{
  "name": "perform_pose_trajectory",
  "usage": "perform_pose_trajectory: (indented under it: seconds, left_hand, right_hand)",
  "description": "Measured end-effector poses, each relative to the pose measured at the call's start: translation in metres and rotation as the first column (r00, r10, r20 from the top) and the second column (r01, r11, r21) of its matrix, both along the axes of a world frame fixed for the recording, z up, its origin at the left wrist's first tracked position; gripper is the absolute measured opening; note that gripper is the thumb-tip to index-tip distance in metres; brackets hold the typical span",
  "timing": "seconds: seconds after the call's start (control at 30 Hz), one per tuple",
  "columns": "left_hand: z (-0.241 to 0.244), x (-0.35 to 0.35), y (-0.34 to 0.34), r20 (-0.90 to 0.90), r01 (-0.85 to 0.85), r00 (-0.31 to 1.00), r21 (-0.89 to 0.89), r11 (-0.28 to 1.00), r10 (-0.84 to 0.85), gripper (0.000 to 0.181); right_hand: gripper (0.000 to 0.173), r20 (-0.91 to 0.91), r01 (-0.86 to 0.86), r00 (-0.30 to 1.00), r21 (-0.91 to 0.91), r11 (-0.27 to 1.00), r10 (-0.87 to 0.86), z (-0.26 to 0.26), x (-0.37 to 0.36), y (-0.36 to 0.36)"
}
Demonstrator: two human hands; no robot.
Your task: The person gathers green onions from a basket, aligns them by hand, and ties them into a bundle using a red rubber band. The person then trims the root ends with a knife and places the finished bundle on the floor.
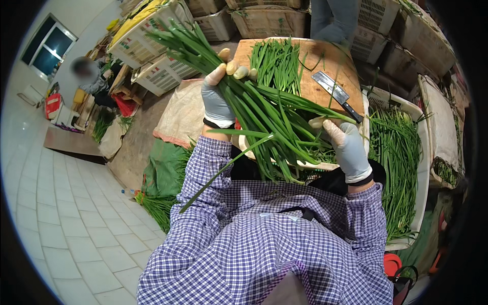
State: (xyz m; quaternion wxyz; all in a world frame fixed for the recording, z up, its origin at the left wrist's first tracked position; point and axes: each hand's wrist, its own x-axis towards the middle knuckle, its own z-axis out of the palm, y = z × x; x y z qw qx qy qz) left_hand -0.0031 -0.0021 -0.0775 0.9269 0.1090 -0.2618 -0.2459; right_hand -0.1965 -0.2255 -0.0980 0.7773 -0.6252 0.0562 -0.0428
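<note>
My gloved left hand [221, 95] grips a thick bundle of long green garlic chives [259, 118], its fingers wrapped round the stalks. The bundle slants from upper left down towards my lap. Pinched between the thumb and fingers of my gloved right hand [345, 146] are the ends of a few leaves that stretch across from the bundle. Beyond both hands lies a wooden board [309, 49] carrying a flat pile of chives [275, 65]. A cleaver [331, 89] with a black handle rests on the board's right side. One loose leaf [225, 175] crosses my left sleeve.
On the right stands a white tub [421, 152] full of chives. Stacked plastic crates [270, 24] line the back, where a person's legs [333, 19] show. More chives [158, 207] lie by a green sack [162, 164] at left. Another person [93, 78] sits far left.
</note>
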Motion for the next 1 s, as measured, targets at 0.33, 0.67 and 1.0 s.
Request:
perform_pose_trajectory:
  seconds: [0.33, 0.67, 1.0]
  left_hand:
    - [-0.001, 0.003, -0.01, -0.262, 0.003, 0.963, 0.234, 0.972, 0.06, 0.02]
    - [-0.03, 0.016, 0.007, -0.305, -0.089, 0.939, 0.236, 0.968, 0.161, 0.022]
    - [-0.018, 0.034, 0.057, -0.188, -0.271, 0.936, 0.154, 0.95, 0.297, 0.027]
  right_hand:
    - [0.029, 0.045, 0.029, 0.998, 0.094, 0.995, -0.033, -0.033, 0.017, 0.009]
    - [0.026, -0.088, 0.273, 0.962, 0.23, 0.934, -0.259, -0.045, 0.013, -0.035]
    - [0.056, 0.128, 0.241, 0.96, -0.829, 0.505, -0.248, -0.065, -0.011, -0.097]
